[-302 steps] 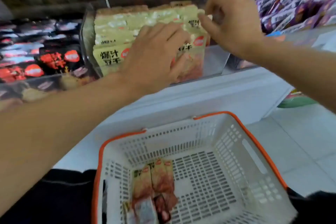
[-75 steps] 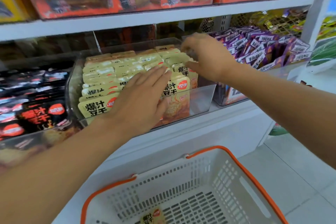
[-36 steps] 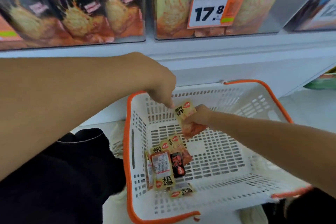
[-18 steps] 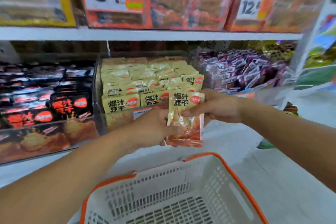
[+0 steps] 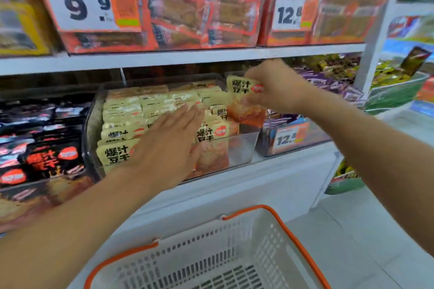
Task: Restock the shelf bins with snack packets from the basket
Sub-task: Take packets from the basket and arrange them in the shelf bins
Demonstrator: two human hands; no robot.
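**Yellow packet held over the clear bin's right rear corner**

Nearest the camera, in front of and below the clear bin [image 5: 244, 145], sits the white basket [image 5: 277, 248] with its orange rim; only its upper walls and part of its slotted floor show, and no packets can be seen in that part.

Over the front half of the clear bin, the left hand [image 5: 169, 145] lies flat, fingers straight and together, palm down on the tops of the yellow packets [image 5: 124, 112] that stand in rows inside. It grips nothing. The front packets show black characters and a red round mark.

Above the bin's right rear corner, the right hand [image 5: 277, 89] pinches one yellow snack packet [image 5: 244, 101] by its upper edge, fingers curled round it. The packet hangs tilted, its orange lower part just above the rightmost row and the bin's right wall. Whether it touches the packets below cannot be told.

Left of the clear bin, touching its side, is a bin of black packets [image 5: 47, 155] with red lettering. Right of it stands a bin of purple packets [image 5: 328, 82] bearing a price tag [image 5: 291, 137].

Above the clear bin runs a white shelf board [image 5: 187, 57]. On it stand orange-red packets [image 5: 199, 14] behind clear fronts, with a tag reading 9.9 [image 5: 87, 4] to the left and another tag [image 5: 291, 10] beginning 12 to the right.
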